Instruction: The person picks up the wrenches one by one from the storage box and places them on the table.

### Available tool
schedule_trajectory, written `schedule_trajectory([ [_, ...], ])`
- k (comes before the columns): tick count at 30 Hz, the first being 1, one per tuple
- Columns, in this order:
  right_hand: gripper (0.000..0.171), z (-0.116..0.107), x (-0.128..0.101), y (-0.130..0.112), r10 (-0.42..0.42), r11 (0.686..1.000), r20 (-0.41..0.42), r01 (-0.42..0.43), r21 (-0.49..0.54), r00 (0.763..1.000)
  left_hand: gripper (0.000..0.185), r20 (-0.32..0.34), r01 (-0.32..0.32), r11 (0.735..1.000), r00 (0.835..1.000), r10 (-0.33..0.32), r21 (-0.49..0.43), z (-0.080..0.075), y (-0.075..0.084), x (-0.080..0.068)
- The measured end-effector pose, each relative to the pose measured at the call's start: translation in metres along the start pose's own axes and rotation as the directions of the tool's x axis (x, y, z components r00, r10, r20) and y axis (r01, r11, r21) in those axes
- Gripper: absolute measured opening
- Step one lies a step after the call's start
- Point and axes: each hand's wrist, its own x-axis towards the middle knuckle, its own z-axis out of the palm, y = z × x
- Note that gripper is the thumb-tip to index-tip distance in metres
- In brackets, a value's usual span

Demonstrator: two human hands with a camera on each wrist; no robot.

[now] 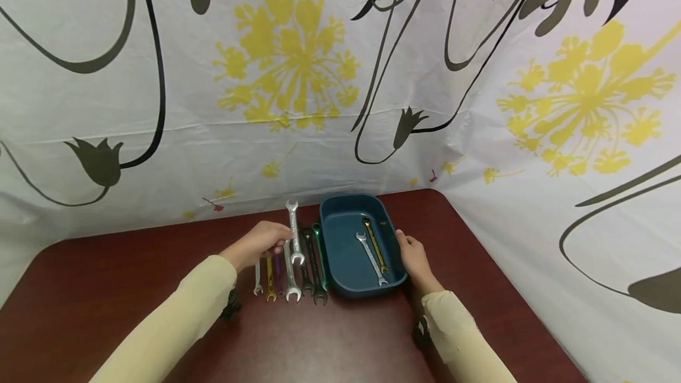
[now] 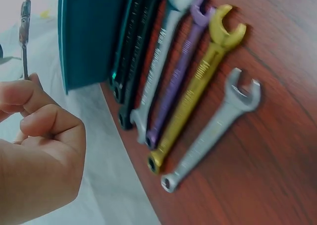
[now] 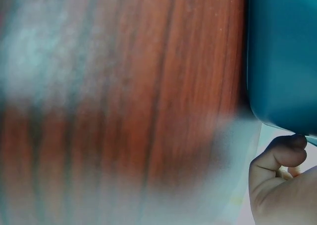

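Note:
My left hand (image 1: 264, 240) pinches a silver open-ended wrench (image 1: 294, 223) and holds it up over the row of wrenches, its jaws pointing away and toward me. The thumb of my right hand (image 1: 415, 257) lies at the right rim of a blue-green plastic bin (image 1: 343, 268), which that hand grips. Inside the bin, a silver wrench (image 1: 370, 256) and a gold wrench (image 1: 377, 245) lie side by side. Left of it, on the table, are a small silver wrench (image 2: 208, 131), a gold wrench (image 2: 193, 88), a purple wrench (image 2: 177, 81), a larger silver wrench (image 2: 157, 69) and several dark or green wrenches (image 1: 321, 253).
The dark red wooden table (image 1: 133, 288) reaches back to a white patterned cloth (image 1: 186, 105), which also hangs along the right side. The bin stands near the table's back edge, close to the right end of the wrench row.

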Motion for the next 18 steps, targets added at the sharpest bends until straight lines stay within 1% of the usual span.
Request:
schedule_trajectory([
  [6, 0.051, -0.001, -0.001, 0.001, 0.005, 1.0, 0.018, -0.005, 0.003, 1.0, 0.028, 0.001, -0.005, 1.0, 1.0, 0.005, 0.017, -0.016, -0.013, -0.007],
  [11, 0.05, -0.002, -0.001, 0.0, -0.006, 1.0, 0.02, 0.006, 0.007, 1.0, 0.029, -0.002, 0.002, 0.999, 1.0, -0.002, 0.04, -0.028, -0.023, -0.013],
  [14, 0.05, -0.003, -0.001, 0.0, -0.013, 1.0, 0.016, 0.013, 0.008, 1.0, 0.03, -0.018, 0.024, 0.999, 1.0, -0.023, 0.032, -0.033, -0.032, -0.018],
  [18, 0.051, -0.002, -0.001, 0.001, -0.01, 1.0, 0.014, 0.009, 0.003, 1.0, 0.036, -0.034, 0.06, 0.998, 0.998, -0.059, 0.033, -0.041, -0.048, -0.026],
])
